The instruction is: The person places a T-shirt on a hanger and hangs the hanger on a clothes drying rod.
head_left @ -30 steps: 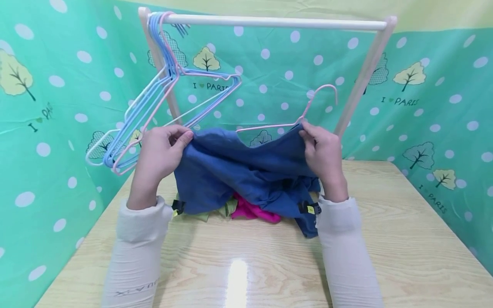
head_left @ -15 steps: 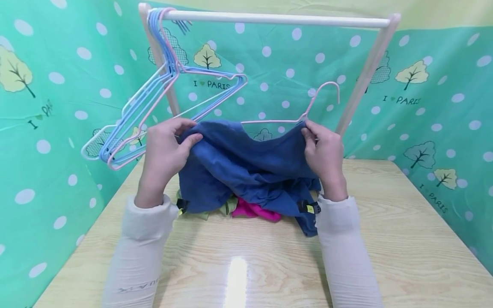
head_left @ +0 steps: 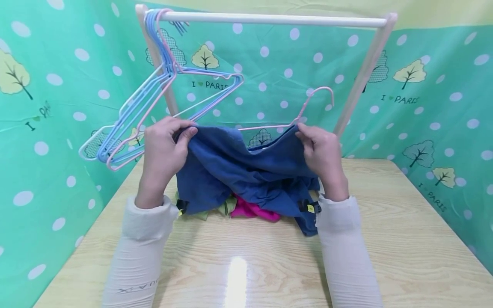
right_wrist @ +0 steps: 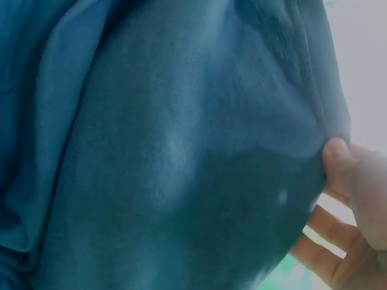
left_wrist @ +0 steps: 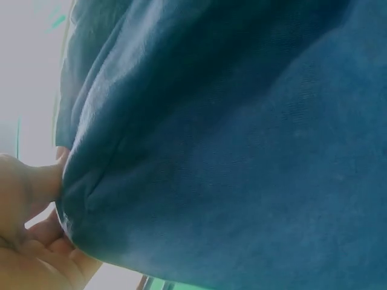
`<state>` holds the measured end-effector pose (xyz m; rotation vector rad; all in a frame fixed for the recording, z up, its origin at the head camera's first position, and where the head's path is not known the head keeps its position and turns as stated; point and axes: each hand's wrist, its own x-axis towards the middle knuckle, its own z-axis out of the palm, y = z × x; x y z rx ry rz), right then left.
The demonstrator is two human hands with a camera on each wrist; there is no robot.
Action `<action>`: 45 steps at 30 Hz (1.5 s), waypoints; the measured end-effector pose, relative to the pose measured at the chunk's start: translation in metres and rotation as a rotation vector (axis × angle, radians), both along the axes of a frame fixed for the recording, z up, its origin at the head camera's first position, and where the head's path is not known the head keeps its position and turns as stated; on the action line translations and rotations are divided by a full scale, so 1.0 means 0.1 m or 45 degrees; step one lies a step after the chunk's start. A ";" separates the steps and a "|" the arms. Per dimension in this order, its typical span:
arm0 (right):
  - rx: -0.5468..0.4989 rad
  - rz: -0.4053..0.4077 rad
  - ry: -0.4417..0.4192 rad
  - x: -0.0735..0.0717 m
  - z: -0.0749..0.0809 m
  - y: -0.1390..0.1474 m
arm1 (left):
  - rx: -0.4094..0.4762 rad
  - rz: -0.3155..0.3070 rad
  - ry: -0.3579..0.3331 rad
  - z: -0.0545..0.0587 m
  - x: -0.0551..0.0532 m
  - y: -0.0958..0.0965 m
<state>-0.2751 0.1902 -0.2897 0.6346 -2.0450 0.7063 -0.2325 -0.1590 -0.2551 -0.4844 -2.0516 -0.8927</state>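
A dark blue garment (head_left: 246, 167) hangs between both hands over the middle of the table, its neckline dipping in a curve. My left hand (head_left: 163, 145) pinches its upper left edge between thumb and fingers; the left wrist view shows the cloth (left_wrist: 230, 169) folded at that pinch. With thumb and fingertips, my right hand (head_left: 321, 152) grips the upper right edge, near the neck of a pink hanger (head_left: 304, 109). The hanger's hook rises above the cloth and points right; one arm of it shows across the neckline, and its lower part is hidden by the garment.
Several blue, white and pink hangers (head_left: 135, 111) hang at the left end of a rack's white rail (head_left: 269, 19). Magenta cloth (head_left: 254, 210) and light green cloth (head_left: 227, 207) lie on the wooden table (head_left: 246, 256) under the garment. A patterned green curtain (head_left: 443, 107) surrounds it.
My left hand has loosened and regripped the garment's left edge, a little higher. The pink hanger rose slightly, then dropped and shifted a little left. My right hand keeps its pinch.
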 end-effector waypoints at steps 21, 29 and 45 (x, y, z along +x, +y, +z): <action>0.008 -0.145 0.049 0.07 0.01 -0.20 | -0.332 -0.012 -0.146 -0.03 0.04 0.06; 0.008 -0.137 0.065 0.07 0.01 -0.24 | -0.469 0.034 -0.005 -0.13 -0.05 0.15; 0.003 -0.109 0.140 0.11 0.04 -0.26 | -0.440 0.019 0.119 -0.19 -0.05 0.33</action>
